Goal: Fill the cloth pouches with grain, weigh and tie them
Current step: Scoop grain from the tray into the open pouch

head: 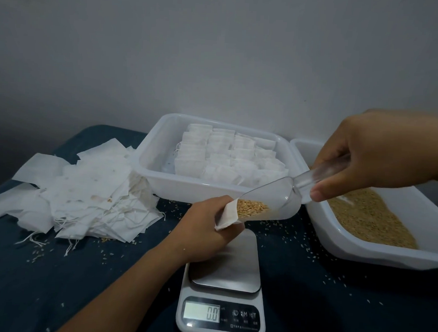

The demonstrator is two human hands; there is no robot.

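Dim grey wall (218, 53), dark tabletop (332, 308)

pouches (91, 193) white | grain (371, 220) golden-tan | tubs (187, 187) white | tablecloth (57, 284) dark navy | scoop (281, 206) clear

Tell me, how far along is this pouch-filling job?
Done: a tray already holds rows of filled pouches. In hand: the left hand holds a pouch open while the right hand tips a clear scoop of grain into it. Left: the scale reads 0.0 with nothing on it, so weighing and tying remain, and a pile of empty pouches waits.
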